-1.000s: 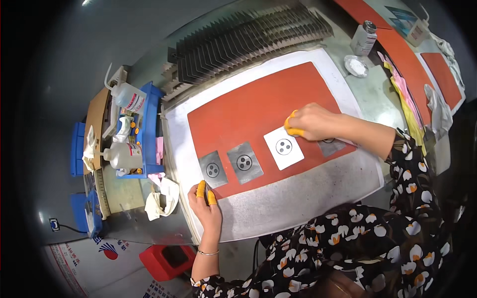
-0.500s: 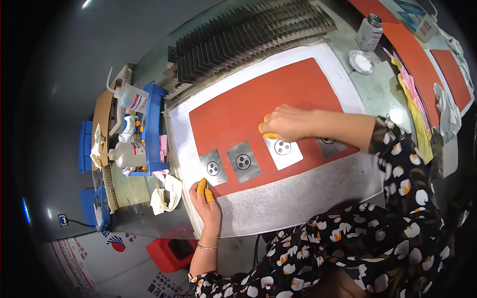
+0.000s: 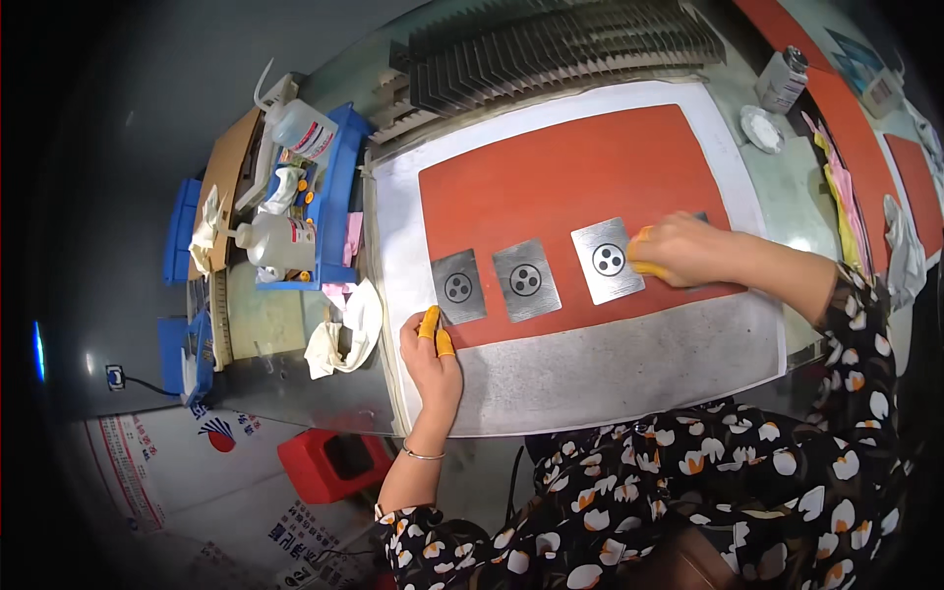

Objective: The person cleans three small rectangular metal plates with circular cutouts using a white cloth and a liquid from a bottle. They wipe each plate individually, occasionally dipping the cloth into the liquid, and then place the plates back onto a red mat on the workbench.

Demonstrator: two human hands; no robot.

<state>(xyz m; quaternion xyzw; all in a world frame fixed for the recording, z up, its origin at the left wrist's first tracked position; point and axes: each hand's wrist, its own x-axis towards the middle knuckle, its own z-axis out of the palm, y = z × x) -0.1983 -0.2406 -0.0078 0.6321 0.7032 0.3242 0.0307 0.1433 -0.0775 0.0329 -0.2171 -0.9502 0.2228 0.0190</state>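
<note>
Several thin metal plates, each with a round black dotted mark, lie in a row on a red-orange mat (image 3: 570,162). My left hand (image 3: 433,369), in yellow finger cots, has its fingers stretched out at the lower corner of the leftmost plate (image 3: 459,310). Beside that lies a second plate (image 3: 526,303). My right hand (image 3: 688,248) is closed, its yellow-capped fingers curled at the right edge of the brighter third plate (image 3: 605,283). Whatever it may grip is hidden. It also covers most of a further plate (image 3: 701,215).
Left of the mat stands a blue bin (image 3: 340,197) with squeeze bottles, near a white cloth (image 3: 359,329). A rack of dark upright plates (image 3: 560,64) runs along the back. A dish of white material (image 3: 762,129) and a bottle (image 3: 783,81) stand at the far right.
My right hand has moved right, off the top of the third plate to its right edge, uncovering it. My left hand stays by the leftmost plate. The whole view has shifted.
</note>
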